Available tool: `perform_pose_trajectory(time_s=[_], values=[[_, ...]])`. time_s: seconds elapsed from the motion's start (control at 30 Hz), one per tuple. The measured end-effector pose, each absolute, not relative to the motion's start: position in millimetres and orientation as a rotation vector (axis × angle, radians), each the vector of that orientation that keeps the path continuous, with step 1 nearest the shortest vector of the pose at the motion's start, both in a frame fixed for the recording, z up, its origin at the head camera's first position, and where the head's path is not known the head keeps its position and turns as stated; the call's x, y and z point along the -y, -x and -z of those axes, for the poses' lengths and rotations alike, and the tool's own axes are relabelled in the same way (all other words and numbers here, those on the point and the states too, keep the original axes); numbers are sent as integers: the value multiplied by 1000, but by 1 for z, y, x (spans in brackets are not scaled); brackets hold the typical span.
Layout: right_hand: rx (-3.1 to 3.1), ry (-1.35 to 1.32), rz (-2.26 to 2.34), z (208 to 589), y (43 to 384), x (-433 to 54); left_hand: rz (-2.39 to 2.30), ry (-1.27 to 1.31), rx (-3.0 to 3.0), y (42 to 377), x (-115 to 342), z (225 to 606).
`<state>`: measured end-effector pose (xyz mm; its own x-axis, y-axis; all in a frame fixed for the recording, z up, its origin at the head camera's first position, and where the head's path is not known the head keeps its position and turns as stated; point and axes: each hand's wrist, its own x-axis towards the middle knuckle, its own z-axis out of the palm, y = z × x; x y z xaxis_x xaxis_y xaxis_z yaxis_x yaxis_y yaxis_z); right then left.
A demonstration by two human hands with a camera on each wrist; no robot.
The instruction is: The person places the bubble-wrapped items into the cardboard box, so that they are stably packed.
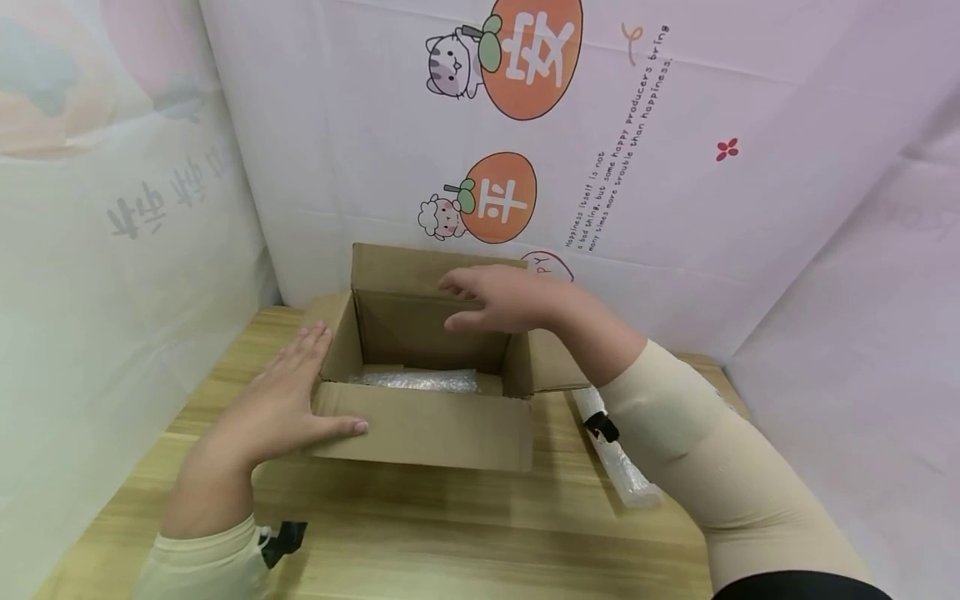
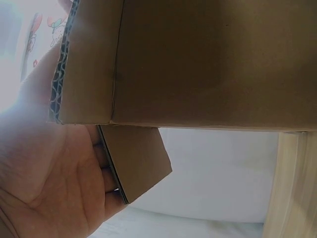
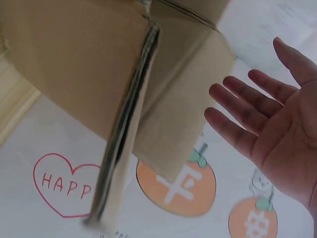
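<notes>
An opened cardboard box point(image 1: 431, 427) stands on the wooden table with its flaps folded outward. Bubble wrap point(image 1: 420, 381) shows on the inside bottom; whether it covers something cannot be told. My left hand point(image 1: 281, 410) rests at the box's left side, its fingers stretched over the left flap point(image 2: 138, 161) and its thumb on the front flap. In the left wrist view the palm faces the box wall point(image 2: 213, 64). Above the box opening hovers my right hand point(image 1: 498, 300), its fingers spread and holding nothing. The right wrist view shows this hand point(image 3: 282, 129) beside the cardboard flaps.
To the right of the box, a long strip of bubble wrap point(image 1: 628, 475) lies on the wooden table point(image 1: 450, 533), partly behind the right forearm. Printed white cloth point(image 1: 337, 125) hangs close behind the box and along both sides.
</notes>
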<state>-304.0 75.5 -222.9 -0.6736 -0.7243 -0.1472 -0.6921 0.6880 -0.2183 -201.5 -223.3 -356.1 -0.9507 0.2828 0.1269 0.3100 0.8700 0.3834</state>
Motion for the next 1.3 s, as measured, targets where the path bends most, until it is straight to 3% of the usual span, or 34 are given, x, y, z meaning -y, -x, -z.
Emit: perform_pose_trajectory(time_s=[0.33,0.63,1.03,1.3], values=[[-2871,1014,632,200,293,-141,637,473,2980,201,224,357],[-3007,874,934,204,289,-208,632,475,2984,200,222,357],[-3065,518,962,246,286,-294,630,469,2985,200,221,356],[-2980,433,983,292,284,-326,626,473,2977,201,221,358]])
